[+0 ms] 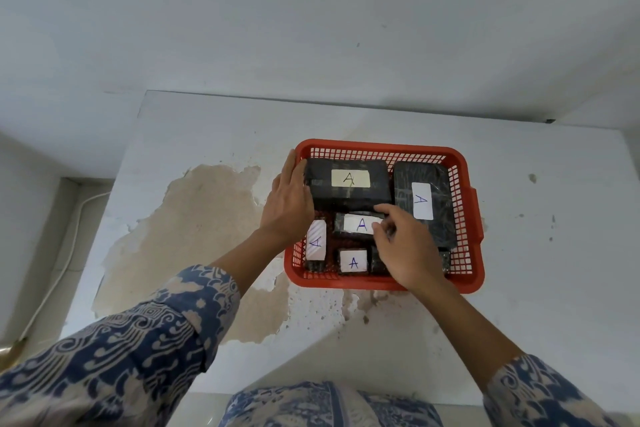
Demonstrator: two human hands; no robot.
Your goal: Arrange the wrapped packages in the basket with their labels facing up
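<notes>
My right hand (407,250) reaches into the red plastic mesh basket (465,274), its grip pinched on the right end of the small black-wrapped package with a white label marked A (358,225), thumb on the near edge and forefinger curled over the far edge. That package lies in the middle of the basket with its label facing up. My left hand (289,199) rests flat, fingers together and extended, its grip closed on nothing, the fingertips lying against the left end of the large black-wrapped package with a cream label marked A (348,182) at the far left of the basket, the palm over the basket's left rim. To the right of that one, a tall black-wrapped package with a white label marked A (424,199) lies lengthwise along the right wall, label up. Near the left wall sits a narrow package with a striped white label marked A (316,241), and beside it, at the near wall, a small square black package with a white label marked A (353,262), both label up. Another dark package (379,262) lies mostly hidden under my right hand; I cannot tell how its label faces. The basket stands on a white bench with a large patch of peeled, tan surface (194,218). My sleeves are blue and cream patterned cloth (138,340).
</notes>
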